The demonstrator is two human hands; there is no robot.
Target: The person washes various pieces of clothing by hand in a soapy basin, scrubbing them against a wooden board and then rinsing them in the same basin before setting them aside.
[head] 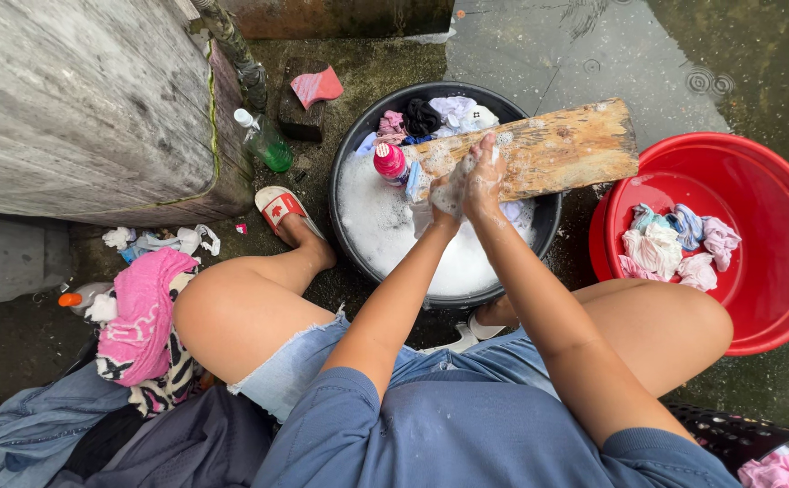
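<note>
Clearly both hands are bunched together on a small white cloth (450, 194) — the left hand (444, 192) and right hand (482, 176) each closed around it, pressing it against the near end of the wooden washboard (548, 149) laid across the black basin (358, 145) of suds. Soaked and lathered, the cloth looks limp, slippery and light; it is probably best gripped in gathered folds. Wrung pieces sit in the red basin (774, 271).

Board (548, 149) across tub (349, 163); basin (774, 298) right
</note>
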